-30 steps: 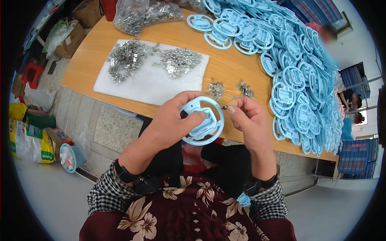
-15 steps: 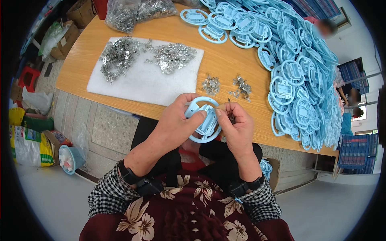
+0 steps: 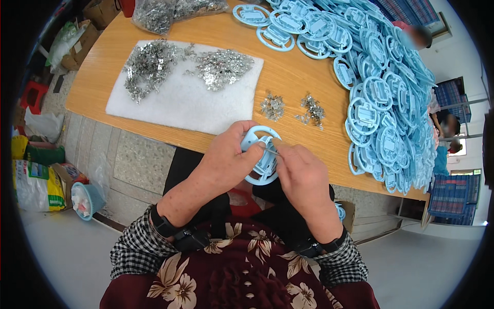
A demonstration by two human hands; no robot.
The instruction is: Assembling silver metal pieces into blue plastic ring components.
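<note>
My left hand [image 3: 231,154] is closed on the rim of a light-blue plastic toy steering wheel [image 3: 262,167], holding it tilted over my lap at the table's front edge. The thumb presses across the wheel's upper middle. Over the wheel's right side, my right hand [image 3: 303,172] pinches a thin metal tool [image 3: 272,151]. Its tip points at the wheel's centre, near my left thumb; the rest is hidden in the fingers. Close beyond my hands lie two small heaps of metal clips, the left heap [image 3: 272,106] and the right heap [image 3: 312,110].
A large pile of similar blue wheels [image 3: 378,95] covers the table's right side. On a white foam sheet [image 3: 180,110] rest two bigger heaps of metal pieces. Plastic bags of metal parts [image 3: 154,18] stand at the back left. A blue bucket [image 3: 92,201] is on the floor at left.
My right hand has turned and moved its fingers left over the wheel; the tool, upright before, now lies across the wheel's centre. The left hand keeps its hold.
</note>
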